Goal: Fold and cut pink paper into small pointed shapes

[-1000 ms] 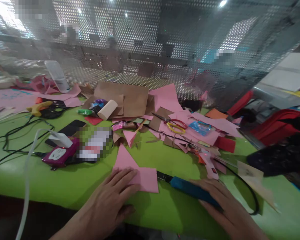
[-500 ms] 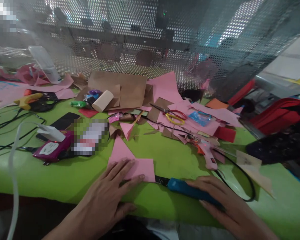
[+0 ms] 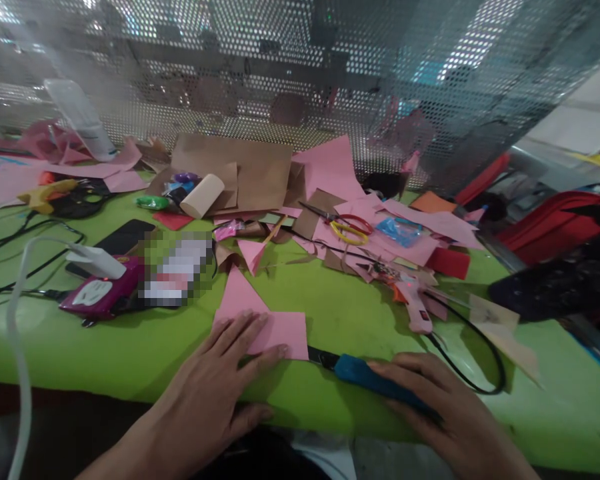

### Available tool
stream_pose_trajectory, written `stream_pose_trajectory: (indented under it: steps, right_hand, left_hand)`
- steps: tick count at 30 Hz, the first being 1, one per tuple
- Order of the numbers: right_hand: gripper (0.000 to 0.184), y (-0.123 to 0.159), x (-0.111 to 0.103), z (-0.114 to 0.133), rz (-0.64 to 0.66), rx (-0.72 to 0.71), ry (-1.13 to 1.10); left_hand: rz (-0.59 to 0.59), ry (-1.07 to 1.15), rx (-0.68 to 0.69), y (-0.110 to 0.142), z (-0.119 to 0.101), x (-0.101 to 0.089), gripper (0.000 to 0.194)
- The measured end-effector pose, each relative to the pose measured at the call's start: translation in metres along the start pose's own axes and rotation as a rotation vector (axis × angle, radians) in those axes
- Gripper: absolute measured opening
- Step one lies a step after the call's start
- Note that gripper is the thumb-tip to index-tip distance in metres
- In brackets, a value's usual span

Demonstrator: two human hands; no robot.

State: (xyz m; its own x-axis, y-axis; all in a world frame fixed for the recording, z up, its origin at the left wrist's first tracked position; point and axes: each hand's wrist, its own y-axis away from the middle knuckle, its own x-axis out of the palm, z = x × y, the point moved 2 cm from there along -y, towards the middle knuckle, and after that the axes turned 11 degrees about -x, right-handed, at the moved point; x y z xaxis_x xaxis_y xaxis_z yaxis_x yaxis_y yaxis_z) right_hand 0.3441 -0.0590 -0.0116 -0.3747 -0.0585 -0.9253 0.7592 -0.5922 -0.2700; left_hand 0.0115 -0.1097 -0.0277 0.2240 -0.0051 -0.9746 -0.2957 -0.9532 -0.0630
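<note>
My left hand [image 3: 225,373] lies flat with its fingers stretched over a folded piece of pink paper [image 3: 287,333], pressing it to the green tabletop. A pointed pink flap [image 3: 240,293] sticks out beyond my fingers. My right hand [image 3: 430,393] is wrapped around the handle of a blue-handled cutting tool [image 3: 365,380]. Its dark blade [image 3: 320,357] points left and meets the paper's right edge; the tip is hidden at the paper, and I cannot tell the tool's exact kind.
A pink glue gun [image 3: 414,307] with a looping black cord lies to the right. Yellow-and-red-handled scissors [image 3: 347,227] rest among paper scraps. On the left are a purple power socket [image 3: 103,290], a phone [image 3: 113,247] and a white cable [image 3: 17,333]. Perforated metal [image 3: 280,80] stands behind.
The view has shifted slightly, so the table's things sit a little higher and further left. Both hands, the paper and the blue-handled tool keep nearly the same positions.
</note>
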Motion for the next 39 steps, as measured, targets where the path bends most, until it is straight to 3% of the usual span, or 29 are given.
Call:
stream_pose_trajectory:
  steps: [5,12,39]
  right_hand:
    - [0.041,-0.001,0.001,0.000,-0.022,-0.009,0.000]
    - [0.041,-0.005,0.003,0.001,0.021,-0.038,-0.014]
    - [0.039,0.001,0.003,0.018,-0.031,-0.008,-0.024]
  left_hand:
    - [0.002,0.008,0.007,-0.006,-0.008,-0.001,0.058]
    - [0.058,0.030,0.056,-0.010,-0.015,0.001,0.071]
    - [0.052,0.090,0.039,-0.007,-0.015,-0.003,0.066]
